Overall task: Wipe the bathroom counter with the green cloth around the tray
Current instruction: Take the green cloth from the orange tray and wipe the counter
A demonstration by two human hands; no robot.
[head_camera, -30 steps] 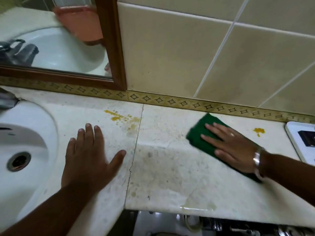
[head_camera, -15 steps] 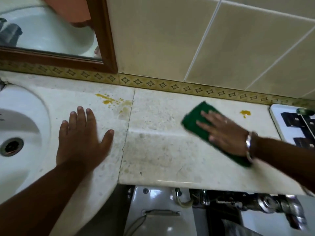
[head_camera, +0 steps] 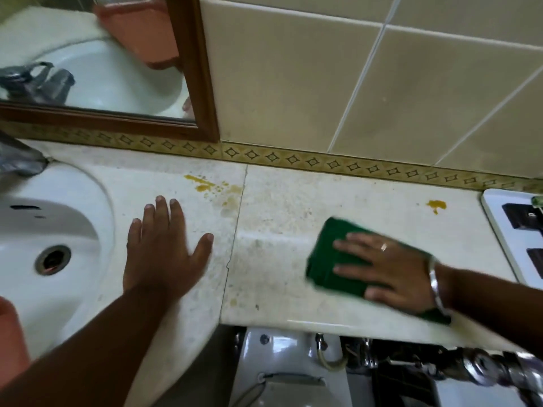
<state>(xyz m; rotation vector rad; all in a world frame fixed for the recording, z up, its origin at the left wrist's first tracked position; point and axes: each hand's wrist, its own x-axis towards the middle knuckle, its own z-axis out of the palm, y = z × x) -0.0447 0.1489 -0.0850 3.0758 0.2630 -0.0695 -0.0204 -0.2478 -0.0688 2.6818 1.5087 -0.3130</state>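
Note:
The green cloth (head_camera: 326, 259) lies flat on the pale stone counter (head_camera: 279, 212), near its front edge. My right hand (head_camera: 390, 271) presses down on the cloth with fingers spread; a ring and a metal bangle show on it. My left hand (head_camera: 164, 248) rests flat on the counter beside the sink, fingers apart, holding nothing. The white tray (head_camera: 499, 230) with dark items sits at the far right, a little right of the cloth. Yellow stains mark the counter, one patch (head_camera: 211, 185) near the seam and one spot (head_camera: 436, 204) close to the tray.
A white sink (head_camera: 58, 230) with a drain fills the left side, a tap (head_camera: 17, 160) at its back. A wood-framed mirror (head_camera: 194, 69) and beige tiles rise behind. Below the counter's front edge are a toilet cistern (head_camera: 282, 374) and metal pipes (head_camera: 470, 365).
My right hand has slid the green cloth toward the front edge of the counter, away from the wall. My left hand stays planted by the sink. The view has shifted slightly.

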